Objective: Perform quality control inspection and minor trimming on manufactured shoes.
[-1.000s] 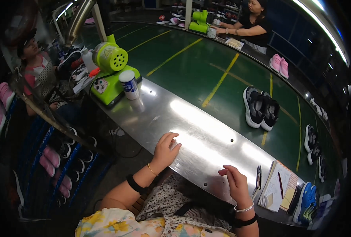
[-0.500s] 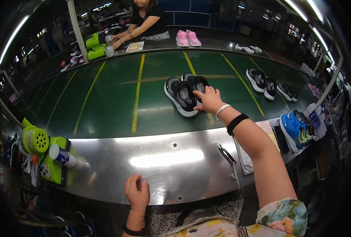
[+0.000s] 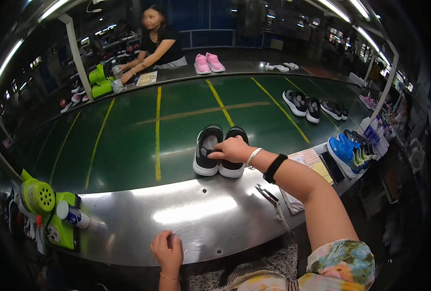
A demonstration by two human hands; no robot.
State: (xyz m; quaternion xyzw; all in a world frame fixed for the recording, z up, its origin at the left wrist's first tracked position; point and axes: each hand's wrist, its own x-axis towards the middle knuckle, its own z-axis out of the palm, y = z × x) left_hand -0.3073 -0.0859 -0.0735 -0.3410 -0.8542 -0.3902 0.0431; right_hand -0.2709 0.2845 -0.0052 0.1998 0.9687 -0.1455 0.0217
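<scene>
A pair of black sneakers with white soles [image 3: 206, 168] is at the border between the green conveyor belt [image 3: 128, 150] and the metal table, toes pointing away from me. My right hand [image 3: 232, 149] reaches over from the right and is closed on the heel collars, thumb at the left shoe and fingers over the right one. Fingertips inside the right shoe are hidden. My left hand [image 3: 168, 252] is at the table's near edge, holding nothing, its fingers loosely bent and apart from the thumb.
Snips [image 3: 268, 195], a paper pad [image 3: 312, 162] and blue sneakers [image 3: 346, 154] lie to the right. A green machine [image 3: 62, 220] with a white-capped bottle [image 3: 73, 214] stands left. More black shoes [image 3: 300, 104] are on the belt. Across it, a person works beside pink sneakers [image 3: 209, 64].
My right hand has taken hold of the black sneakers and drawn them nearer, from the belt to the metal table's edge. Their toes have turned to point straighter away. My left hand stays near the edge.
</scene>
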